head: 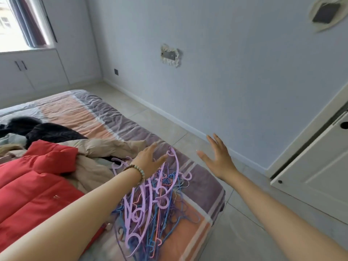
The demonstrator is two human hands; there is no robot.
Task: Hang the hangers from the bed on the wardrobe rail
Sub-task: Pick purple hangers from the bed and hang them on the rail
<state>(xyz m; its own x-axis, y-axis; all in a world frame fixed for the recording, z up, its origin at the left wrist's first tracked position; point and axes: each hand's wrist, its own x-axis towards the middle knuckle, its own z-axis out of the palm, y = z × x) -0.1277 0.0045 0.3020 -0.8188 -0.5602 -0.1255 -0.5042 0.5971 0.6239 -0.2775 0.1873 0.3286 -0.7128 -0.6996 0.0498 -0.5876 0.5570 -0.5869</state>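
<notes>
A tangled heap of hangers (150,200) lies at the bed's (105,117) near corner, beside a red jacket (37,185). The left hand (150,161) hovers over the heap, fingers spread; the right hand (218,159) is splayed, empty, past the bed's edge.

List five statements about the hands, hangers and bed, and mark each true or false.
1. The hangers lie in a tangled pile on the bed. True.
2. The right hand grips a purple hanger. False: it is open, holding nothing.
3. The left hand has a bead bracelet at its wrist. True.
4. The red jacket hangs from a hook. False: it lies on the bed.
5. Every hanger is purple. False: some are blue, some orange.
</notes>
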